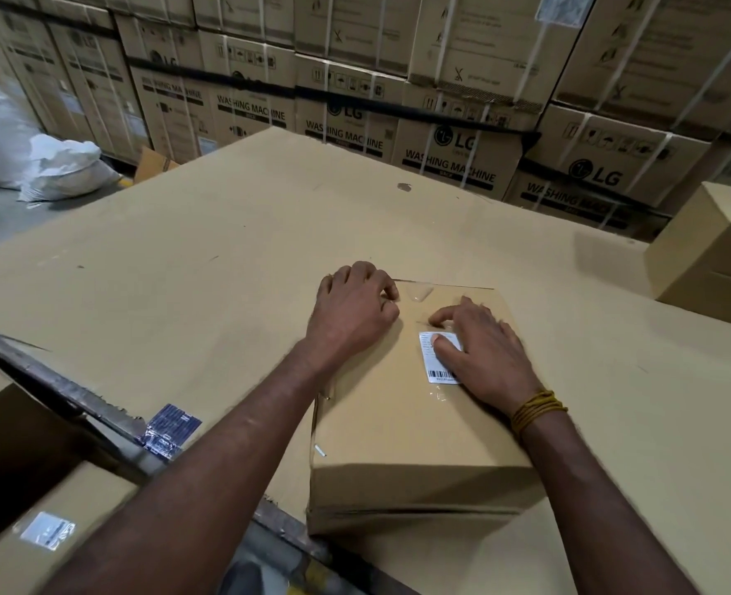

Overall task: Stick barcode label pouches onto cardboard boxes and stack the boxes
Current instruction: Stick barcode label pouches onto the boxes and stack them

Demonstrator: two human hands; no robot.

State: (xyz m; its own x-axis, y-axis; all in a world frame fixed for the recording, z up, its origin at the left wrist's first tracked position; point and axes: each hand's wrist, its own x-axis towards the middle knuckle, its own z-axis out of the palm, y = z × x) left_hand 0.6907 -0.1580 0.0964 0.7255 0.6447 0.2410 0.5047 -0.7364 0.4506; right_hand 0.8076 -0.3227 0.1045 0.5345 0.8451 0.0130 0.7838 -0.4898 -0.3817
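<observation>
A plain cardboard box (pixel 402 427) lies on a big cardboard-covered table (pixel 209 259). A clear pouch with a white barcode label (pixel 434 367) sits on the box's top face, towards its far right. My right hand (pixel 479 350) lies flat on the pouch, with the thumb and fingers pressing it down. My left hand (pixel 355 307) rests on the box's far left corner with its fingers curled inward, holding nothing that I can see. A wrinkle of clear film (pixel 419 292) shows near the far edge between the hands.
Another plain box (pixel 707 255) stands at the table's right edge. A labelled box (pixel 50 530) sits low at the left, beyond a metal table edge (pixel 97 405). Stacked washing machine cartons (pixel 441 113) wall the back. White sacks (pixel 33 156) lie on the floor at left.
</observation>
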